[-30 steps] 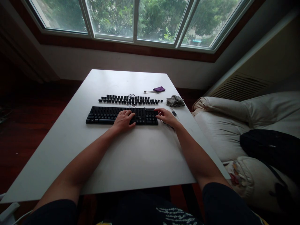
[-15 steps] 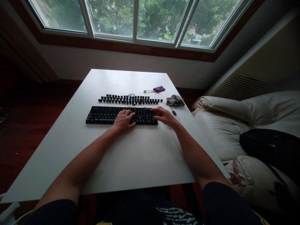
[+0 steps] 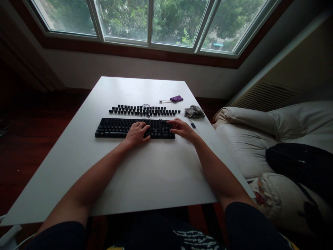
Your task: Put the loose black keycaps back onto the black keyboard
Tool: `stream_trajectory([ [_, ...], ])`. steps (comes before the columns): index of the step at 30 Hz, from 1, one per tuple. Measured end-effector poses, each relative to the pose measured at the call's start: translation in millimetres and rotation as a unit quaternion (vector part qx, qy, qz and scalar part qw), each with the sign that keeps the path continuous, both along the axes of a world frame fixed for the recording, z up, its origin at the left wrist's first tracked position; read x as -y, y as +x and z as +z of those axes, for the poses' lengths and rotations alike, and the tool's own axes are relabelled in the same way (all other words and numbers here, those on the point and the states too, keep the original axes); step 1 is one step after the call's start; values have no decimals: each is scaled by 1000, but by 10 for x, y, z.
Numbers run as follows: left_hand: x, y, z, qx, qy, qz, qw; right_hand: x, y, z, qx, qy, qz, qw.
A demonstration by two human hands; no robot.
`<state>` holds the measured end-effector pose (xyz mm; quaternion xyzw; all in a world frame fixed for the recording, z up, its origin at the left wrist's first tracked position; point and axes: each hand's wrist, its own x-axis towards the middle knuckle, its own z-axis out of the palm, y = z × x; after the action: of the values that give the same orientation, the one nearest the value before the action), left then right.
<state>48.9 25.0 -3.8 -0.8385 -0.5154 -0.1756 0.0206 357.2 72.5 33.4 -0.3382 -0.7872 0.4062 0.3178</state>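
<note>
A black full-size keyboard (image 3: 114,128) lies across the white table in front of me. My left hand (image 3: 137,133) rests on the keys right of its middle, fingers spread over them and thumb by the front edge. At the right end, my right hand (image 3: 180,127) reaches over the number pad. Its index finger and thumb are stretched out with a gap between them, and no object shows there. Behind the keyboard, several loose black keycaps (image 3: 130,110) stand in rows. Thin wire loops (image 3: 146,105) lie among the keycaps.
A purple cloth (image 3: 177,98) and a thin white-ended stick (image 3: 164,101) lie farther back. A crumpled grey cloth (image 3: 194,111) and a small dark piece with a wire loop (image 3: 193,125) lie right. A pale sofa (image 3: 244,135) flanks the white table (image 3: 145,173); windows are beyond.
</note>
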Motion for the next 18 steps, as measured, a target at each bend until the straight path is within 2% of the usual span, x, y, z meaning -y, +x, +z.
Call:
stream_trajectory([
  [6, 7, -3, 4, 5, 1, -4, 1000, -57, 35, -71, 10, 6, -21, 1000],
  [11, 14, -8, 13, 2, 1, -4, 1000, -184, 162, -204, 47, 36, -109, 992],
  [15, 13, -5, 13, 0, 4, -5, 1000, -269, 290, -294, 112, 53, -158, 980],
  [18, 12, -5, 9, 4, 3, -5, 1000, -296, 354, -368, 206, 110, -186, 955],
])
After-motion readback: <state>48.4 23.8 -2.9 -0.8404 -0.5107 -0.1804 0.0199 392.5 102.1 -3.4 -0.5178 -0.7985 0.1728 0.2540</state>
